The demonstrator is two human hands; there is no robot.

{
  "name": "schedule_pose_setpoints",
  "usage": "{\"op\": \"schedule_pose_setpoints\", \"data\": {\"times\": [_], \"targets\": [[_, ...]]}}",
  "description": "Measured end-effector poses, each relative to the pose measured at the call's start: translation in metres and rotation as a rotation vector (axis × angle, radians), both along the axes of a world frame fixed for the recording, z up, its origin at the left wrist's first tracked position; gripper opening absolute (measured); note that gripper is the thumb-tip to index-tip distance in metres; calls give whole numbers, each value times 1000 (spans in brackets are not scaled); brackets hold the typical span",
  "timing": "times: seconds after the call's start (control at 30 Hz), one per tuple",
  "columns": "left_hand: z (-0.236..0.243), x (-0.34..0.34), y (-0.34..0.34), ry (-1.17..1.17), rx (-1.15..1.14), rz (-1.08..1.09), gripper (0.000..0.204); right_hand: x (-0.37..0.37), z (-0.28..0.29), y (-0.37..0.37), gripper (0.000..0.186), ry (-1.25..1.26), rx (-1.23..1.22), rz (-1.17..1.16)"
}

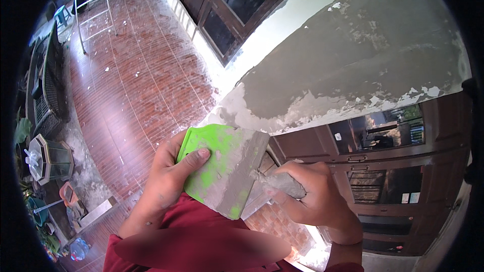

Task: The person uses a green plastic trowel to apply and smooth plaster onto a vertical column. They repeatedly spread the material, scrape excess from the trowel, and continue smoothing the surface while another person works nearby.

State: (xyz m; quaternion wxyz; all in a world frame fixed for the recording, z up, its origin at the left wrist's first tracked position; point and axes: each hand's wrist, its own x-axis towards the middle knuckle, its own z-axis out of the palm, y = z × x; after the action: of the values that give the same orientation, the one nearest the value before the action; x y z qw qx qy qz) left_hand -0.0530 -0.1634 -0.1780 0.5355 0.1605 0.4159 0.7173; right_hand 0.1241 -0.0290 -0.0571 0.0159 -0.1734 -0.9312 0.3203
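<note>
My left hand (170, 174) grips a bright green plastic plaster board (209, 163) by its left edge, thumb on top. Wet grey plaster coats its middle and right side. In my right hand (316, 191) is a putty knife (290, 184), its handle caked with grey plaster and my fingers wrapped round it. The knife's neck meets the board's right edge; smeared plaster makes its blade hard to make out. Beyond both hands, a wall (322, 70) carries a broad, patchy coat of grey plaster over white.
Dark wooden doors with glass panes (385, 184) stand at the right, and a dark window frame (222, 15) beyond the wall. Flecks of debris dot the reddish tiled floor (131, 70). A metal ladder (94, 7), a woven bench (50, 80) and a lantern (50, 158) are at left.
</note>
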Motion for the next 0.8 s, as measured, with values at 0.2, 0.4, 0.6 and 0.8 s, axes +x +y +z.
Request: {"op": "schedule_pose_setpoints", "data": {"times": [0.2,0.4,0.6,0.8], "targets": [[0,-1,-5,35,1,-68,34,-4,9,-1,19,50,63,-59],[3,1,-9,4,14,-64,36,-3,23,3,17,7,53,-122],[7,2,-14,41,21,-112,34,-4,18,5,16,-9,127,-62],[8,3,-16,18,21,-86,33,-2,20,7,15,-16,161,-51]]}}
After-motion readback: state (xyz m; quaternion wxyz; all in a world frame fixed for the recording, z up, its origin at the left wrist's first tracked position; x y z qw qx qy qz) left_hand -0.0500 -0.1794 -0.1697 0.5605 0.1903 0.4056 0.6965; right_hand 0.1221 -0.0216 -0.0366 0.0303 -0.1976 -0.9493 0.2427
